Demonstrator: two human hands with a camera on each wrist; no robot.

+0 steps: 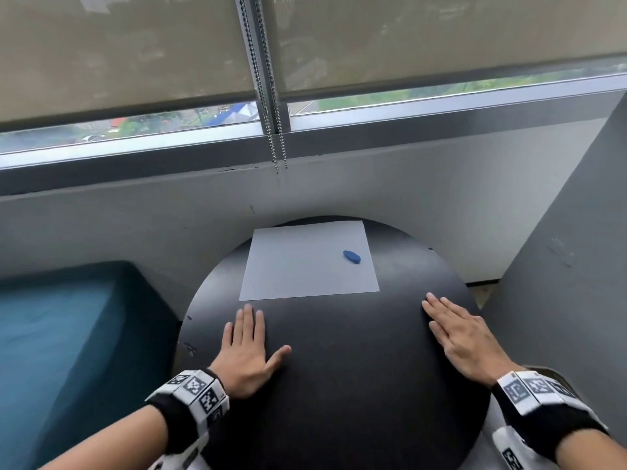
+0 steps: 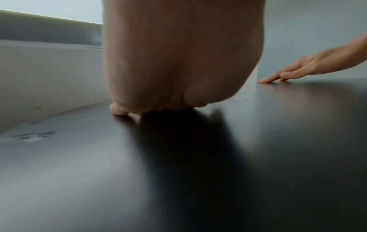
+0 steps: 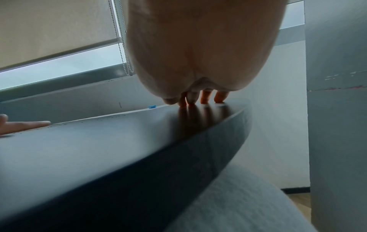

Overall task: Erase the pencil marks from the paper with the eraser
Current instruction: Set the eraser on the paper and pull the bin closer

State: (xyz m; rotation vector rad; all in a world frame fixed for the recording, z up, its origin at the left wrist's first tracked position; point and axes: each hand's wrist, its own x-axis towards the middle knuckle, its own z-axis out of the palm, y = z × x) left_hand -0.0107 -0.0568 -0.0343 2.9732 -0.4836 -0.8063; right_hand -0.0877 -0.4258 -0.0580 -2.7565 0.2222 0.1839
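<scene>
A white sheet of paper (image 1: 308, 262) lies on the far half of the round black table (image 1: 339, 385). No pencil marks show on it from the head view. A small blue eraser (image 1: 351, 256) rests on the paper's right part; in the right wrist view the eraser (image 3: 152, 107) shows as a blue speck. My left hand (image 1: 247, 347) lies flat, palm down, just below the paper's near left corner, holding nothing. My right hand (image 1: 458, 329) lies flat near the table's right rim, fingers straight, holding nothing. Both are well short of the eraser.
A teal cushioned seat (image 1: 57, 334) sits left of the table. A white wall with a window sill (image 1: 203, 184) runs behind, with blind chains (image 1: 278, 147) hanging over it. A grey column (image 1: 570, 266) stands close on the right.
</scene>
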